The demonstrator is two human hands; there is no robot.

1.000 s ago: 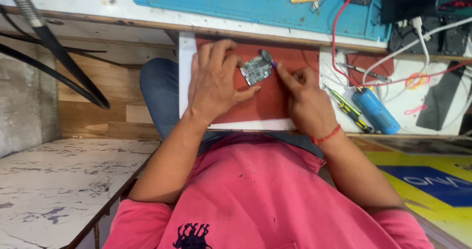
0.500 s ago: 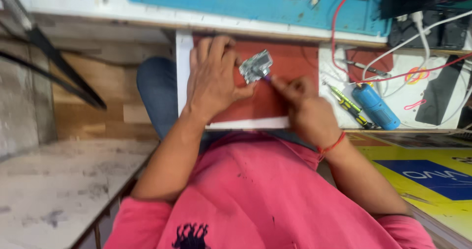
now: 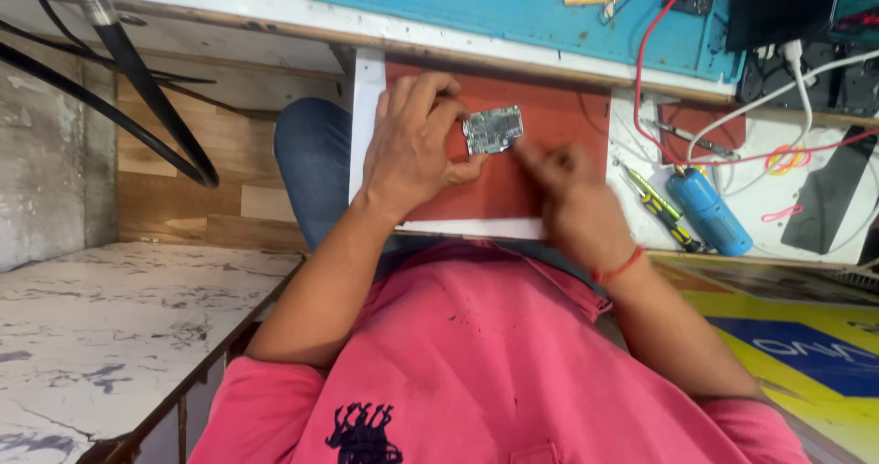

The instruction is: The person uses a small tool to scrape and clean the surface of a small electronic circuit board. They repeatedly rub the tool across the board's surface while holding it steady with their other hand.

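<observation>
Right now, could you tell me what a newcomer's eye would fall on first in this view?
Probably the small green circuit board pinched in the left hand over the red mat at centre. The right hand, blurred, sits just beside the board. To the right, a blue cylindrical tool and a yellow-handled screwdriver lie among red and white cables on the bench.

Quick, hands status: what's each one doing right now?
Left hand: closed on the small circuit board, fingers pinching its left edge over the red mat.
Right hand: blurred, fingertips at the board's right edge; grip cannot be told.
</observation>
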